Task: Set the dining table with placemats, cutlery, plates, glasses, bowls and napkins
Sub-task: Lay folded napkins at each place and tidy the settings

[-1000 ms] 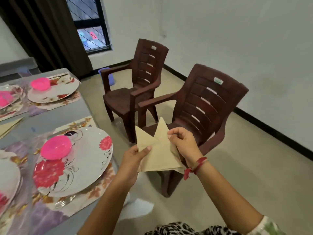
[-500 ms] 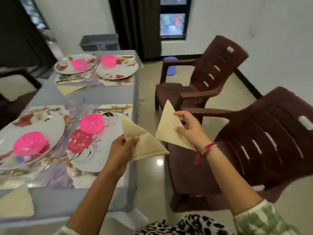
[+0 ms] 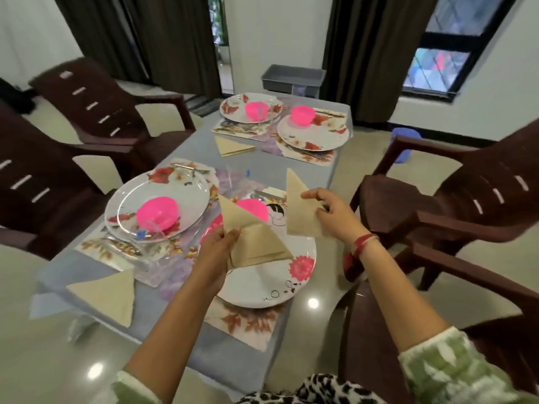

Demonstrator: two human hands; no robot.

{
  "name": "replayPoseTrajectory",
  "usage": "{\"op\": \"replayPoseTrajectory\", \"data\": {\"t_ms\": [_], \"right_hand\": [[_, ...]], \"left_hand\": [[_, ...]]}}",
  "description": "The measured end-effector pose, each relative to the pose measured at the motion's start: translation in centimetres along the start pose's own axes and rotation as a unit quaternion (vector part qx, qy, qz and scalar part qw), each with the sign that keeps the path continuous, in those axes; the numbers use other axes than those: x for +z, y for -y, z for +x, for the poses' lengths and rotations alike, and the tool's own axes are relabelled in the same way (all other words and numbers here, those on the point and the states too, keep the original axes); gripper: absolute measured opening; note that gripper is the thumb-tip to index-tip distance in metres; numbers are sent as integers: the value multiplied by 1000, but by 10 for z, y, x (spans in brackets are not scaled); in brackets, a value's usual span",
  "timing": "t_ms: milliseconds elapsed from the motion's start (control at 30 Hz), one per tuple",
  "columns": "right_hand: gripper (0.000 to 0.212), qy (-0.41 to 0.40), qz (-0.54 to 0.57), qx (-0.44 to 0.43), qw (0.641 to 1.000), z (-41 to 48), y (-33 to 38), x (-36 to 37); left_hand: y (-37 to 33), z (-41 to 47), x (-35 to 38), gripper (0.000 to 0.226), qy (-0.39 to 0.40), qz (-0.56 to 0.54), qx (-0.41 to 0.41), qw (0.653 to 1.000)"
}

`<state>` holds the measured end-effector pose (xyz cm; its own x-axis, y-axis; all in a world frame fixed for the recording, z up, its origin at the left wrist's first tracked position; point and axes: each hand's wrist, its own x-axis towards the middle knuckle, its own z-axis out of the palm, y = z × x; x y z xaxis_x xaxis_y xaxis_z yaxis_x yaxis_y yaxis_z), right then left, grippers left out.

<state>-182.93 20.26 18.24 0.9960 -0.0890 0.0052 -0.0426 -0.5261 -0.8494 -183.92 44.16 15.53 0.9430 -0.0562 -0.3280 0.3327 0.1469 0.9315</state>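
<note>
Beige and folded into triangles, the napkins are now split between the two hands, where a second ago they were pinched together as one bunch beside the chairs point(image 3: 466, 205). The left hand point(image 3: 217, 252) grips a folded napkin point(image 3: 256, 243) with curled fingers and thumb just above the near plate point(image 3: 262, 287); whether that fold is one sheet or several I cannot tell. The right hand point(image 3: 332, 212) pinches a single napkin point(image 3: 297, 205) upright over the plate's far right rim, beside the pink bowl point(image 3: 255, 207). Left of the plate, a laid napkin point(image 3: 108, 293) lies on the grey table point(image 3: 248, 360); beyond the plate, a far napkin point(image 3: 233, 145) lies before the far plates point(image 3: 313, 132). Judging by that, two settings have napkins and two lack them, so the separated one looks ready to go down by this plate.
</note>
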Motion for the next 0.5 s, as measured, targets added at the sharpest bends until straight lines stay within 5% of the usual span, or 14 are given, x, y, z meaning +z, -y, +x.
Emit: {"op": "replayPoseTrajectory", "data": {"t_ms": [500], "right_hand": [[22,-46,4,-46,998,113,61,27]], "left_hand": [[-34,33,-53,16,-84,-91,37,992]]}}
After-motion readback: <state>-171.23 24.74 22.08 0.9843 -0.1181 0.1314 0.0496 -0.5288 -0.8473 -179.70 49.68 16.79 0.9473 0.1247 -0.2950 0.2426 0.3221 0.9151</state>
